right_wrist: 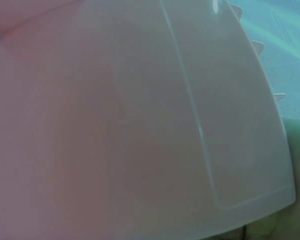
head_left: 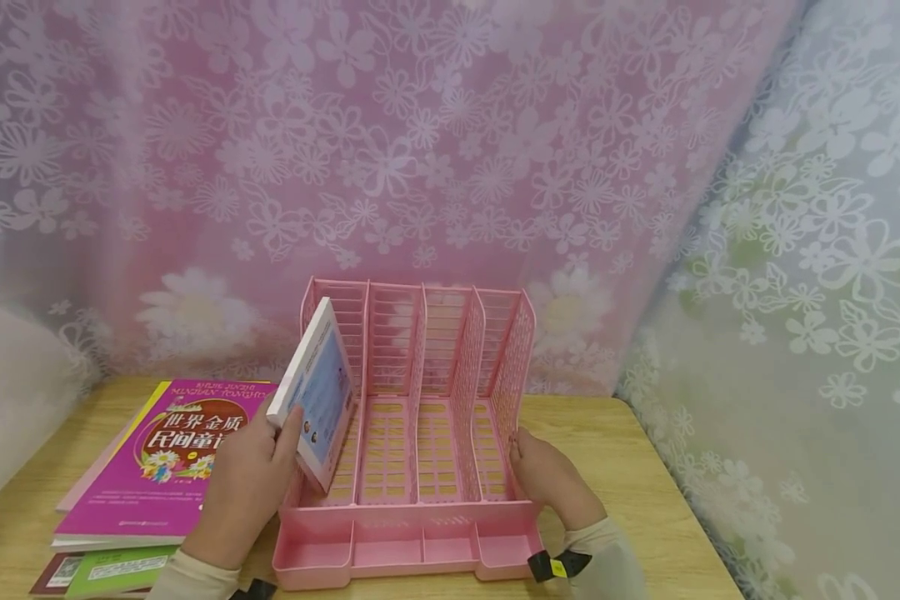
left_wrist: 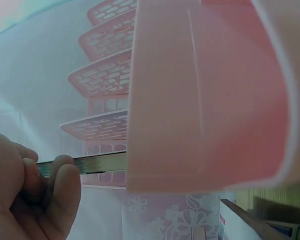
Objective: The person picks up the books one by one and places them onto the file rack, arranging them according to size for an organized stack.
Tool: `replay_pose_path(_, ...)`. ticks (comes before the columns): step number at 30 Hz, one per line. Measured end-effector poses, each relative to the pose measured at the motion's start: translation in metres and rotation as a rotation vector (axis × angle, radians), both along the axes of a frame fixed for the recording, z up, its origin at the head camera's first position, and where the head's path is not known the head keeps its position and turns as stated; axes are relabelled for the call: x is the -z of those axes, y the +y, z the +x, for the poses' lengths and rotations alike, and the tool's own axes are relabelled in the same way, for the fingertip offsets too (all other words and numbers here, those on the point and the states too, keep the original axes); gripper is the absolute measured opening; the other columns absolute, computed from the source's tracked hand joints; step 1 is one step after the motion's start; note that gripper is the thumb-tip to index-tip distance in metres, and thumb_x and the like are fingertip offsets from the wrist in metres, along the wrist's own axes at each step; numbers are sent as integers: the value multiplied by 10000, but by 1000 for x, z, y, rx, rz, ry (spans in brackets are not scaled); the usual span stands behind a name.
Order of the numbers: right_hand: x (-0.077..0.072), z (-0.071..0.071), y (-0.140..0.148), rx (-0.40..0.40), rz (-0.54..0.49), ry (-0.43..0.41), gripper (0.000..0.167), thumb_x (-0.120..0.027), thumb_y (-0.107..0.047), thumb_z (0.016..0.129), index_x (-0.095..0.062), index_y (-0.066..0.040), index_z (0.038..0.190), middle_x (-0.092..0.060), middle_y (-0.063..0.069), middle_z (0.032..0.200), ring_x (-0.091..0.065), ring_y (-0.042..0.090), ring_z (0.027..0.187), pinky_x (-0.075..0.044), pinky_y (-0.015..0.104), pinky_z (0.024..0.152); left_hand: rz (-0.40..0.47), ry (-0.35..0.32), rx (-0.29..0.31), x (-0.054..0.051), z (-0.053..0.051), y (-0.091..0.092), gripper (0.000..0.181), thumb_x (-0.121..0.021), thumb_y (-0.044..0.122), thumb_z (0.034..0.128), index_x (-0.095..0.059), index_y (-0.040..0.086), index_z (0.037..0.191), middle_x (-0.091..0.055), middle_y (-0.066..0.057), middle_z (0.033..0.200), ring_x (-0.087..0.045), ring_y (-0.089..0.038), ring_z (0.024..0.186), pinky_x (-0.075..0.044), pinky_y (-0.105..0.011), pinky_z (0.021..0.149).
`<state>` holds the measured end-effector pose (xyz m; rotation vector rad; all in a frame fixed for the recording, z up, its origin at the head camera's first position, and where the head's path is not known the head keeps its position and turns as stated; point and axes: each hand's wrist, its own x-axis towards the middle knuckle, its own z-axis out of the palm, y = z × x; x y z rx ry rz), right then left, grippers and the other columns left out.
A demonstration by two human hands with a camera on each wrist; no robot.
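Note:
A pink rack (head_left: 392, 533) with four upright slots and a compartmented front tray stands on the table. My left hand (head_left: 247, 475) grips a book (head_left: 322, 400) with a white spine and a blue-and-pink cover, tilted inside the leftmost slot. In the left wrist view, the fingers of my left hand (left_wrist: 40, 195) pinch the book's edge (left_wrist: 105, 163) beside the rack's front tray (left_wrist: 165, 100). On the rack's right side wall rests my right hand (head_left: 555, 479), its fingertips partly hidden. The right wrist view is filled mostly by the tray's wall (right_wrist: 140, 125).
To the left on the wooden table (head_left: 607, 467) lies a stack of books, a purple one (head_left: 127, 492) on top and a green one (head_left: 120, 570) lower down. A flowered pink curtain (head_left: 420, 167) hangs behind, and a pale flowered one (head_left: 810, 333) at the right.

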<state>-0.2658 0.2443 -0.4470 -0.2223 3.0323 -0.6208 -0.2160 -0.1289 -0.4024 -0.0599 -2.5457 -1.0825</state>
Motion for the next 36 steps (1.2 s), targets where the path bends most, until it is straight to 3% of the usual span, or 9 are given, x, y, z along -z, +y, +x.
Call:
replay_pose_path(5, 1, 0, 0, -4, -6, -2, 337, -459, -177, 1096, -535, 8, 1367, -690, 172, 1189, -678, 313, 1072, -524, 574, 965, -28, -6, 7, 3, -3, -2, 459, -488, 398, 1094, -560, -3, 1306, -737, -234, 1101, -754, -358, 877, -598, -436, 610)
replay_pose_path(8, 1, -1, 1, -8, -4, 0, 340, -450, -179, 1098, -534, 5, 1372, -689, 171, 1184, -674, 300, 1047, -528, 568, 952, -35, 20, 24, 5, -6, -4, 390, -508, 368, 1091, -569, 24, 1265, -745, -189, 1042, -729, -274, 820, -556, -396, 596)
replay_pose_path(11, 1, 0, 1, -10, -7, 0, 356, -451, -179, 1097, -524, 0, 1397, -684, 178, 1214, -674, 313, 1070, -519, 578, 966, -53, 9, 53, 6, -8, -5, 350, -557, 328, 1076, -566, 62, 1304, -725, -106, 917, -658, -193, 701, -500, -347, 529)
replay_pose_path(16, 0, 0, 2, -6, -25, -5, 370, -462, -173, 1094, -517, -9, 1420, -679, 178, 1251, -671, 335, 1121, -503, 596, 992, -76, -33, 78, 6, -9, -5, 389, -648, 286, 1028, -571, 94, 1357, -563, -8, 722, -475, -135, 547, -358, -284, 431)
replay_pose_path(24, 2, -1, 1, -10, -25, 2, 380, -455, -185, 1099, -515, -12, 1432, -680, 182, 1263, -673, 352, 1142, -508, 594, 987, -118, -1, 60, 4, -8, -8, 295, -685, 219, 950, -684, 79, 1210, -678, -54, 1002, -655, -206, 873, -515, -370, 650)
replay_pose_path(31, 1, -1, 1, -1, -8, 7, 381, -458, -174, 1093, -518, 6, 1423, -681, 192, 1240, -672, 304, 1063, -527, 570, 957, -138, 5, 23, 5, -8, -7, 228, -746, 243, 962, -687, 83, 1114, -748, -22, 845, -662, -149, 694, -488, -352, 573)
replay_pose_path(36, 1, 0, 0, 5, -7, 4, 379, -457, -177, 1094, -520, 2, 1422, -684, 190, 1229, -666, 287, 1022, -537, 558, 931, -109, -20, 38, 7, -8, -6, 224, -734, 250, 973, -681, 80, 1110, -747, -26, 859, -642, -120, 678, -489, -329, 567)
